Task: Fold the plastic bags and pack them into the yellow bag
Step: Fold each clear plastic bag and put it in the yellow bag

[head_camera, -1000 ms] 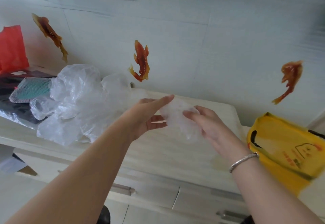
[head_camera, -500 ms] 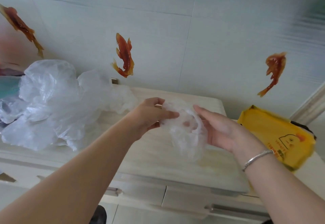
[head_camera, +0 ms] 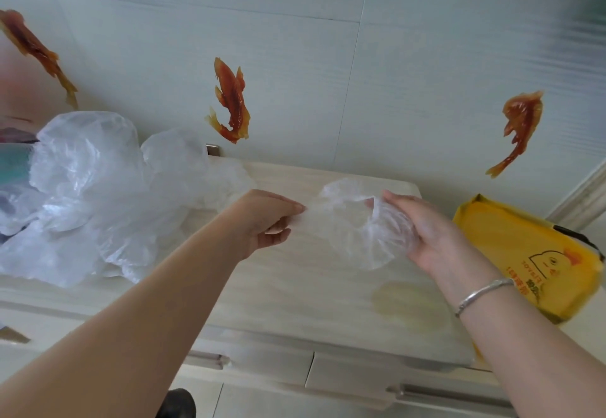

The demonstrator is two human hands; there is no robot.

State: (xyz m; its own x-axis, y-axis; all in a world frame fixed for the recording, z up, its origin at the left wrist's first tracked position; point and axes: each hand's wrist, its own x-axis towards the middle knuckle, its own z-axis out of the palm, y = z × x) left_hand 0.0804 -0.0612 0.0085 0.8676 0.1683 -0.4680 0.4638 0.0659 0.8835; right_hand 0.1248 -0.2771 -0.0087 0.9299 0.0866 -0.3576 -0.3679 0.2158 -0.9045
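both hands hold a clear plastic bag (head_camera: 354, 221) (yellow bag (head_camera: 524, 253) beside)

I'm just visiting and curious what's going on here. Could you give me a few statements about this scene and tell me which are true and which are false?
1. Both hands hold one clear plastic bag above the cabinet top. True: the left hand pinches one end, and the right hand holds the other.
2. The yellow bag lies to the person's left. False: it lies at the right, beside the cabinet top.
3. A pile of clear bags sits on the left of the cabinet top. True.
4. The right wrist is bare. False: it wears a silver bracelet.
5. The wall has bird stickers. False: they are orange fish stickers.
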